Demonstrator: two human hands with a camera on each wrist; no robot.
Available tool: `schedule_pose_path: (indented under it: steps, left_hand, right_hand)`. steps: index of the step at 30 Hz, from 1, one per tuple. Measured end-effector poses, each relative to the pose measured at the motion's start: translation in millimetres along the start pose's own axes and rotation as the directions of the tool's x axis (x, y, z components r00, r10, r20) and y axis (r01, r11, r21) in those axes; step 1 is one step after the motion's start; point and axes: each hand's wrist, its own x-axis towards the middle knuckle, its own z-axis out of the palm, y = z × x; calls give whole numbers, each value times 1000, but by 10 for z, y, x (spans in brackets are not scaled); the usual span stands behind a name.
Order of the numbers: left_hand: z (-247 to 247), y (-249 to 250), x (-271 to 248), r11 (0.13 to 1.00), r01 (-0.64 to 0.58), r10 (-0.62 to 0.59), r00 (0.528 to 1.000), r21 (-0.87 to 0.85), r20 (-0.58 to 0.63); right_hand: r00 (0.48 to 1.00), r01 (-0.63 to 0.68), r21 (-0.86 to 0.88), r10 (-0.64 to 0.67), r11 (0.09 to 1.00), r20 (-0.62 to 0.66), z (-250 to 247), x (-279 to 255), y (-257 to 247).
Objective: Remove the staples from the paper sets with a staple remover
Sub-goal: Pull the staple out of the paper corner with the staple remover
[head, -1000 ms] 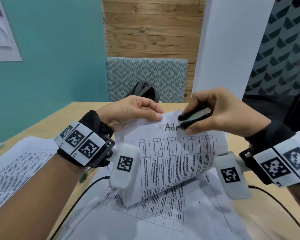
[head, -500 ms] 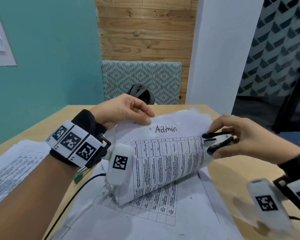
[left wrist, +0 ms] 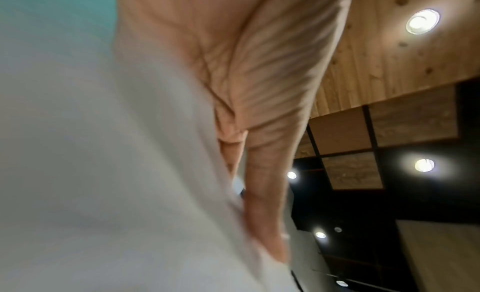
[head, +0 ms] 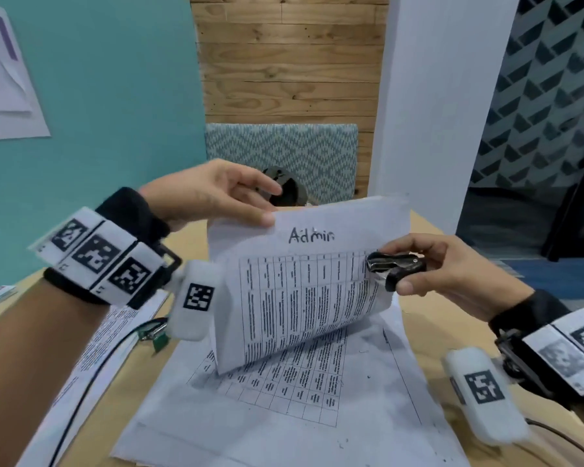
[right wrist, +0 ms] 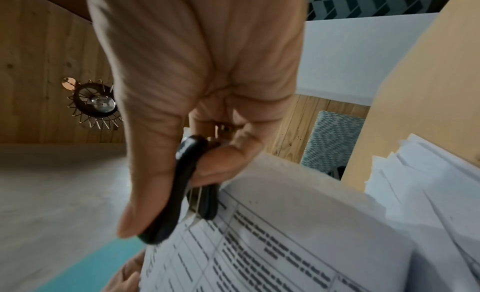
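Wooden desk [head: 429, 335] below; left hand [head: 209, 193] pinches the lifted paper set [head: 304, 291] taut; right hand [head: 442, 271] squeezes the staple remover [head: 397, 267] at its edge, probably seeking a staple.

The right hand [head: 452, 271] has carried the black, metal-clawed staple remover [head: 395, 267] off the top edge of the printed white paper set [head: 304, 291] — down to its right edge — while the left hand [head: 213, 193] has raised that set more upright.
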Motion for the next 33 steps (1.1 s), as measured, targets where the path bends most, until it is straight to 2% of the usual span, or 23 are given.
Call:
schedule_pose_path:
  steps: [2, 5, 7, 10, 13, 15, 17, 21, 24, 27, 29, 30, 32, 33]
  left_hand:
    - [-111, -137, -169, 1000, -15, 14, 995, -12, -97]
    - [39, -483, -373, 965, -88, 104, 993, -248, 51]
    - [287, -681, -446, 955, -94, 118, 990, -281, 71]
    - [525, -786, -434, 957, -103, 70, 989, -272, -128]
    - [511, -728, -354, 941, -189, 86, 936, -282, -342]
    - [407, -605, -323, 915, -272, 123, 892, -299, -436]
    - [243, -481, -311, 910, -335, 177, 847, -243, -502]
    - [-282, -227, -448, 923, -381, 272, 739, -50, -616]
    - [-730, -20, -737, 952, -291, 269, 654, 92, -707]
    - [-1163, 70, -976, 989, -148, 120, 650, 30, -751]
    - [-1364, -12, -1090, 996, 80, -75, 632, -31, -771]
    - [-1449, -99, -1151, 972, 228, -192, 640, -54, -744]
    - [-1625, -418, -1335, 859, 499, -456, 650, -111, -608]
    - [-1705, -633, -1431, 789, 604, -557, 624, -114, -549]
  right_hand:
    - [998, 37, 31, -36, 999, -59, 0, -10, -2]
    - [989, 87, 62, -79, 994, -125, 12, -17, -6]
    - [984, 105, 63, -95, 992, -153, 28, -9, -3]
    - [978, 117, 58, -105, 991, -179, 52, -2, 20]
    - [975, 101, 21, -95, 995, -199, 49, -18, 38]
    - [980, 55, 0, -54, 999, -190, 23, -43, 49]
    - [991, 3, -91, -15, 996, -132, -10, -63, 80]
    - [992, -93, -274, 111, 957, 52, 12, -89, 152]
    - [945, -166, -367, 254, 915, 205, 67, -91, 190]
    - [876, -246, -462, 400, 852, 271, 77, -77, 209]
    - [825, -299, -500, 483, 813, 292, 75, -71, 219]
    - [808, -314, -515, 510, 797, 296, 73, -63, 226]
    - [789, -335, -533, 540, 777, 292, 60, -46, 241]
    - [783, -343, -536, 550, 771, 291, 52, -40, 244]
